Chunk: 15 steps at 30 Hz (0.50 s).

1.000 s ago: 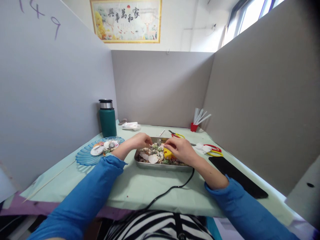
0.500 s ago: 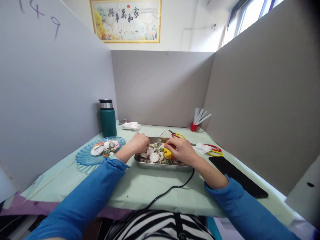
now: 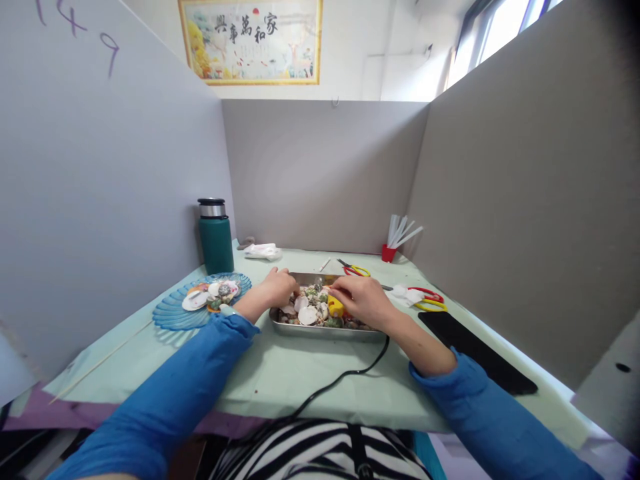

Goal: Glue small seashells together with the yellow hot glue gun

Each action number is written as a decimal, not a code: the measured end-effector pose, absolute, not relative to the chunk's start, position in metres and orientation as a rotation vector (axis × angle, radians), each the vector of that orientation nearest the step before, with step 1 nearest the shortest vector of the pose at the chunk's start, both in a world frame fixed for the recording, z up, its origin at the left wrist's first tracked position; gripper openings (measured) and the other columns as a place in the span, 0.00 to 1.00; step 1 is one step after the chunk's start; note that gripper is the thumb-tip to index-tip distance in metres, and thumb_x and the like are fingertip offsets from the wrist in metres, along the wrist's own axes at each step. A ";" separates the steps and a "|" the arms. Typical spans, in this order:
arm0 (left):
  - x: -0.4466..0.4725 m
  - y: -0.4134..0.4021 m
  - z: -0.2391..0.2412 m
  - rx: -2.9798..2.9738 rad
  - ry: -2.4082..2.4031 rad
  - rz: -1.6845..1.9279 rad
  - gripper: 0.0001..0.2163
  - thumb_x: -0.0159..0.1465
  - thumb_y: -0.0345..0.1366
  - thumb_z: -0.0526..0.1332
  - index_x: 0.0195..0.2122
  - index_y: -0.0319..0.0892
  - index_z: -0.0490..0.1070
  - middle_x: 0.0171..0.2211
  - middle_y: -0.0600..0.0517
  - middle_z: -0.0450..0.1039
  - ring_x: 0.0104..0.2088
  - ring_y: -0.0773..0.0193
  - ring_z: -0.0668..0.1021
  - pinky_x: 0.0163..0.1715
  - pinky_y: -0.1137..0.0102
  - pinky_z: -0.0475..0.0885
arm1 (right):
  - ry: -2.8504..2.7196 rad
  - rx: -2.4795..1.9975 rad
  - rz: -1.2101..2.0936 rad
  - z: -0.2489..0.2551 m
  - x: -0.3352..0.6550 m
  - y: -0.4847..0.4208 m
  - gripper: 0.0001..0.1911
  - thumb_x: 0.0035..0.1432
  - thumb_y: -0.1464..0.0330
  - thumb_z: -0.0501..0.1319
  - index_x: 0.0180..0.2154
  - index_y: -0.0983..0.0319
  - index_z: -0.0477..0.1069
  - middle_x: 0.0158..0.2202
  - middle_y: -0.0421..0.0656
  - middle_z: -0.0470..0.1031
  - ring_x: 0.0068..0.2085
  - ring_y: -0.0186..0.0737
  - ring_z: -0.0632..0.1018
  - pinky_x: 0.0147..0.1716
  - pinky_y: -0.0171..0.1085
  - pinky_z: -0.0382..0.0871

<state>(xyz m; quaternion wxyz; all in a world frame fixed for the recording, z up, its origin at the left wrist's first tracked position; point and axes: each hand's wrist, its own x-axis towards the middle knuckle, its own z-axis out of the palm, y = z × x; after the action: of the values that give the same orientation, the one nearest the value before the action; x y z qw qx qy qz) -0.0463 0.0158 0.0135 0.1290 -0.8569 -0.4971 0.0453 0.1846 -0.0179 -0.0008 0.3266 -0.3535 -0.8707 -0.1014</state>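
A metal tray [image 3: 327, 335] filled with seashells and small stones lies in front of me. My left hand [image 3: 277, 291] reaches over its left side, fingers curled down among the shells; what they pinch, if anything, is hidden. White shells [image 3: 307, 315] lie by those fingers. Above the tray's right half, my right hand [image 3: 363, 298] is closed around a yellow hot glue gun [image 3: 335, 307], mostly covered by the hand. A black cord [image 3: 345, 376] runs from below that hand toward my lap. To the left, a blue scalloped plate [image 3: 170, 313] holds a cluster of shells [image 3: 215, 293].
A green bottle [image 3: 217, 243] stands behind the plate. At the back right are a red cup [image 3: 389, 253] with white sticks and scissors [image 3: 356, 271]. More scissors [image 3: 430, 300], white tissue [image 3: 404, 295] and a black phone-like slab [image 3: 477, 353] lie right. Grey partitions [image 3: 325, 173] surround the table.
My left hand has shifted slightly left and down, with its fingers lower among the shells. My right hand and the glue gun stay almost in place.
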 end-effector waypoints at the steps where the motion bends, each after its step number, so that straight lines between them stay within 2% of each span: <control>1: -0.046 0.016 0.013 -2.489 -1.441 0.125 0.15 0.48 0.28 0.62 0.37 0.48 0.78 0.36 0.44 0.77 0.44 0.50 0.70 0.45 0.59 0.57 | -2.285 -0.927 -0.268 -0.001 0.185 -0.018 0.10 0.61 0.64 0.56 0.33 0.60 0.73 0.30 0.42 0.76 0.31 0.36 0.74 0.30 0.33 0.58; 9: -0.045 0.023 0.006 -2.544 -1.431 -0.027 0.07 0.50 0.28 0.59 0.26 0.43 0.76 0.31 0.45 0.77 0.41 0.51 0.73 0.43 0.61 0.60 | -2.283 -0.929 -0.276 -0.001 0.186 -0.017 0.09 0.61 0.65 0.56 0.34 0.60 0.73 0.30 0.42 0.76 0.30 0.36 0.74 0.30 0.33 0.58; 15: -0.052 0.024 0.020 -2.791 -1.646 -0.407 0.07 0.54 0.34 0.58 0.32 0.41 0.74 0.31 0.50 0.77 0.32 0.61 0.75 0.32 0.71 0.64 | -2.269 -0.905 -0.232 0.000 0.185 -0.019 0.08 0.60 0.66 0.57 0.33 0.61 0.73 0.29 0.42 0.76 0.29 0.35 0.73 0.29 0.33 0.58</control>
<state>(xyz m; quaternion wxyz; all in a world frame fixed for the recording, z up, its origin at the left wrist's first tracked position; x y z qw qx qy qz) -0.0520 0.0243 0.0201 -0.0621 -0.8531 -0.5030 -0.1243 0.1854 -0.0187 0.0004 0.3373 -0.3473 -0.8704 -0.0892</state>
